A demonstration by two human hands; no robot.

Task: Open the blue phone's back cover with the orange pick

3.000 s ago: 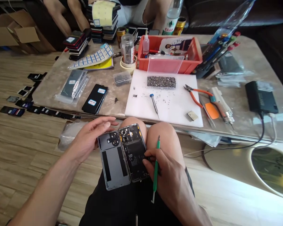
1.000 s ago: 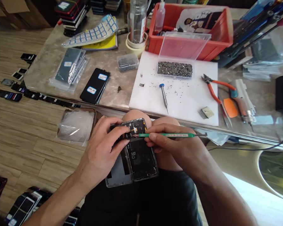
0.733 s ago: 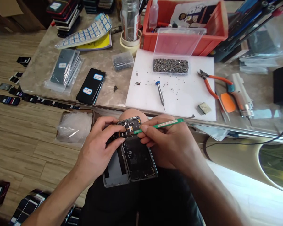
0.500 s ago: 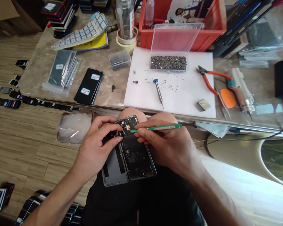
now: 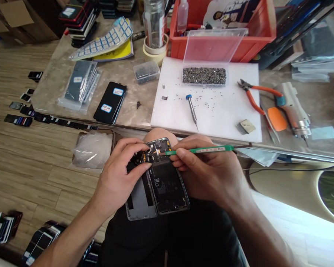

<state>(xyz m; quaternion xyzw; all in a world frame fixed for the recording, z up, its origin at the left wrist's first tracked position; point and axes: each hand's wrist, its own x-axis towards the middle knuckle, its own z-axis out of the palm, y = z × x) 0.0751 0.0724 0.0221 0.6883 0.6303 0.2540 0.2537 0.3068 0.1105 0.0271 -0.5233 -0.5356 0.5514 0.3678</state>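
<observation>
An opened smartphone point(image 5: 167, 185) rests across my lap, with its battery and upper circuit board bare. Beside it on the left lies a grey back panel point(image 5: 141, 198), partly under my left hand point(image 5: 117, 174). That hand grips the phone's upper left side, thumb and fingertips at the board. Closed in a pinch, my right hand point(image 5: 208, 167) holds a green pry tool point(image 5: 203, 150) nearly level. The tool's brownish tip touches or hovers just over the board near a small connector; I cannot tell which. The right hand's lower fingers rest near the phone's right edge.
On the table, a white foam mat point(image 5: 172, 115) bears a blue-capped screwdriver point(image 5: 193, 111), loose screws, a clear screw box point(image 5: 204, 76) and pliers point(image 5: 253, 96). A red bin point(image 5: 222, 48) stands behind; an electric screwdriver point(image 5: 293, 107) lies right, a labelled phone point(image 5: 110, 103) left.
The view has shifted slightly, so everything sits a little further right. The pry tool's tip has drawn back a little from the left hand's fingers, and more of the board shows.
</observation>
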